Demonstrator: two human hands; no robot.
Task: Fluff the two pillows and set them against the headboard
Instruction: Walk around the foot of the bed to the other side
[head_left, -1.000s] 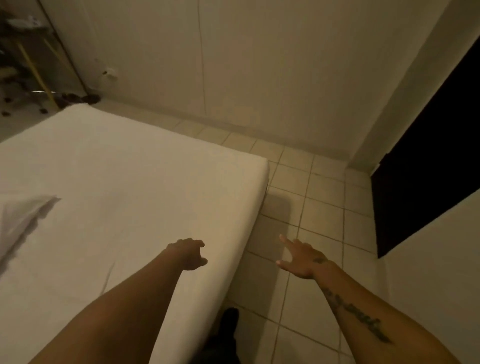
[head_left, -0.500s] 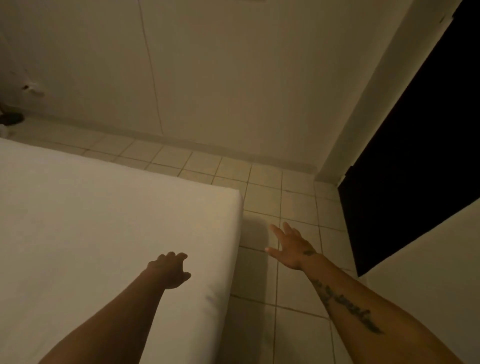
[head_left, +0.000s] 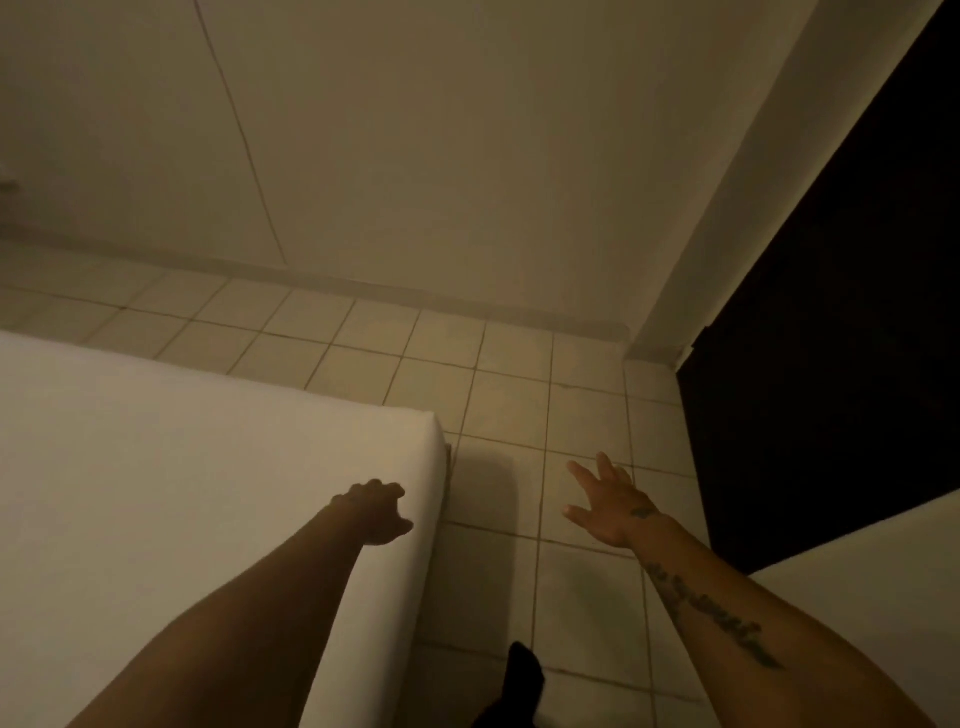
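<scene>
- The white flat bed fills the left side, and its left part is cut off by the picture edge.
- The left hand hangs over the bed's right edge with fingers curled in, holding nothing.
- The right hand is spread open over the pale square floor tiles, right of the bed.
- No pillows show on the bed.
- A dark foot right of the bed is hard to make out.

The bed — white, smooth, flat — fills the lower left, its corner rounded.
</scene>
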